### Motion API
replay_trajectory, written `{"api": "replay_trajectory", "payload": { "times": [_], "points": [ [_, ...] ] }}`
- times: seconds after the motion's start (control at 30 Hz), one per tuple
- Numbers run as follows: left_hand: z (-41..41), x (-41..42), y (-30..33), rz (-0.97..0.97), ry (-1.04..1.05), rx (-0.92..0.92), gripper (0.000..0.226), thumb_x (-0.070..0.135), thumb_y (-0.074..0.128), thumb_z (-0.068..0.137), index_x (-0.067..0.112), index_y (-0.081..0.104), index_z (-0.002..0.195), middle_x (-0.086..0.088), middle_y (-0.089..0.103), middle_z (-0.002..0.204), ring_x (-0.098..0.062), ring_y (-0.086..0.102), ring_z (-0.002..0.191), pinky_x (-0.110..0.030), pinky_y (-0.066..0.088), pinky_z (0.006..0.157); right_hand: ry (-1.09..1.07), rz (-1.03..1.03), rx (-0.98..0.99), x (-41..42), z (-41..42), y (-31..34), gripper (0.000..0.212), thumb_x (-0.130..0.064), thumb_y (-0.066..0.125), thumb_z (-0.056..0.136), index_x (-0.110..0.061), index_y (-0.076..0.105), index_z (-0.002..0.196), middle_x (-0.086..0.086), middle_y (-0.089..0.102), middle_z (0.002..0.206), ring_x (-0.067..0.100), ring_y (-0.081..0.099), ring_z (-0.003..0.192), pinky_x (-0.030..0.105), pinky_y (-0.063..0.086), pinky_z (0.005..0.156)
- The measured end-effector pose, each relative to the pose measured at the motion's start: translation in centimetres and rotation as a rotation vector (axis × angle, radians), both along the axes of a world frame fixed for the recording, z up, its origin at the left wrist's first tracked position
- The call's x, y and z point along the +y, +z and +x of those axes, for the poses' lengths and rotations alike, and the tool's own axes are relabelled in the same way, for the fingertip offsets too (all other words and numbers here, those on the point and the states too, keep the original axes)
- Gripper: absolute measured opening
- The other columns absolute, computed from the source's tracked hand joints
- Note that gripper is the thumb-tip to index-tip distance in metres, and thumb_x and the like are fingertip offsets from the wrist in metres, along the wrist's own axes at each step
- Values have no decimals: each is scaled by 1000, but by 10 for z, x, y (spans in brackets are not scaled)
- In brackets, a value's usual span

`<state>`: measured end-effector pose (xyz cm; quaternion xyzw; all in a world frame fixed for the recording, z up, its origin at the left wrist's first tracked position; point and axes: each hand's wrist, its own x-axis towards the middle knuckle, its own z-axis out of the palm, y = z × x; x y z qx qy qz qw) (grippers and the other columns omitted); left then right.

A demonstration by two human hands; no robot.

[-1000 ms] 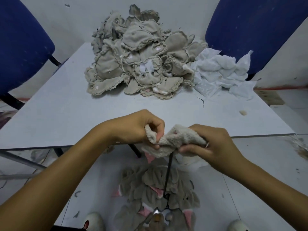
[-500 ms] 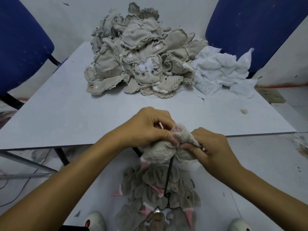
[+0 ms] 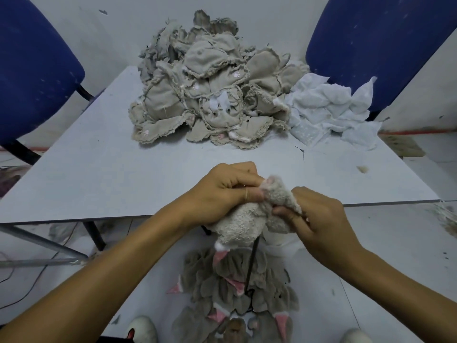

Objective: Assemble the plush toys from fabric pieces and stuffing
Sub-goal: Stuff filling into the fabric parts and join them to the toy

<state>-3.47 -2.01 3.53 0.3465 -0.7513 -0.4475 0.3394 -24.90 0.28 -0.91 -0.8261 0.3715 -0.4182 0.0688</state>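
- Both hands busy at the near edge of the table (image 3: 103, 174), just in front of the body, with the plush skin (image 3: 249, 219) held between them over the floor.
- Left hand (image 3: 222, 194) closed tight, thumb and fingers clamped on the pink-tipped upper end of the plush skin.
- Right hand (image 3: 319, 219) pinching the skin's right fold, fingertips (image 3: 280, 210) pressed together on the fleece.
- Risk, as a judgement: seam or small pink tip torn or left half-turned if tugged too hard against the left-hand clamp.
- Risk: piece slipped from the pinch and dropped onto the grey finished skins (image 3: 237, 290) on the floor below, mixed in unfinished.
- Thin dark rod (image 3: 251, 266) hanging beneath the work; possible snag in the fleece.
- Beige unturned pile (image 3: 205, 90) and white fabric (image 3: 329, 107) at the far side of the table, well apart from the hands.
- Against half a second back: same grips, more fleecy bulk bulged out below the left hand, pink tip now poking up beside the left thumb.
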Motion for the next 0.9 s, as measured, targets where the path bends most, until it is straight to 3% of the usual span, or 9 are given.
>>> {"api": "replay_trajectory", "payload": {
  "times": [0.2,0.27,0.33,0.4,0.47,0.53,0.63,0.77,0.9],
  "points": [
    [4,1,-12,-69,-102,-393,19,9,63,95,3,74,109,-19,64,111,-29,62,107,-48,47,95,33,48,213,7,4,-18,35,-40,50,93,-13,68,79,-4,59,68,17,53,61,25,38,55],
    [6,1,-7,-36,-122,-370,22,12,69,91,11,75,112,-21,65,112,-33,62,104,-52,47,93,14,89,159,6,2,-14,34,-41,50,91,-14,68,81,-11,54,71,12,50,64,21,36,58],
    [7,1,1,81,-82,-180,42,9,78,82,26,71,119,-24,64,116,-40,62,98,-59,48,94,-6,107,-3,6,0,-6,25,-33,54,87,-14,70,82,-16,56,75,13,53,67,24,40,60],
    [11,-1,5,170,-70,62,54,3,83,74,28,70,120,-23,65,107,-38,61,89,-47,55,90,-22,54,-168,5,1,8,15,-28,60,86,-20,71,92,-26,59,86,12,57,73,22,44,65],
    [15,-3,9,207,-91,150,43,5,84,70,24,73,106,-15,64,92,-26,61,85,-33,55,80,-11,30,-273,2,4,23,13,-30,66,86,-28,68,99,-30,61,91,8,59,79,16,43,69],
    [16,-8,11,201,-98,9,30,6,83,70,17,71,96,-14,67,93,-23,62,88,-41,54,80,37,81,-273,-1,9,31,16,-31,72,84,-27,70,99,-22,66,94,7,62,84,17,46,72],
    [17,-11,5,167,-203,-321,43,-3,79,74,8,61,112,-21,64,110,-35,62,102,-61,49,90,99,242,-197,-1,17,24,24,-36,80,79,-22,71,97,-14,68,92,5,64,84,23,50,72],
    [25,-12,17,426,-304,-204,81,16,85,65,28,49,137,-13,53,131,-30,56,122,-54,47,103,70,269,-154,-1,15,13,26,-45,78,77,-26,67,91,-16,65,83,2,60,76,19,46,66],
    [12,-8,23,296,-162,-235,57,10,88,68,18,58,116,-12,59,104,-30,58,94,-46,52,85,77,277,-269,1,11,11,24,-46,71,83,-31,66,100,-16,68,92,5,65,83,17,49,69]
  ]
}}
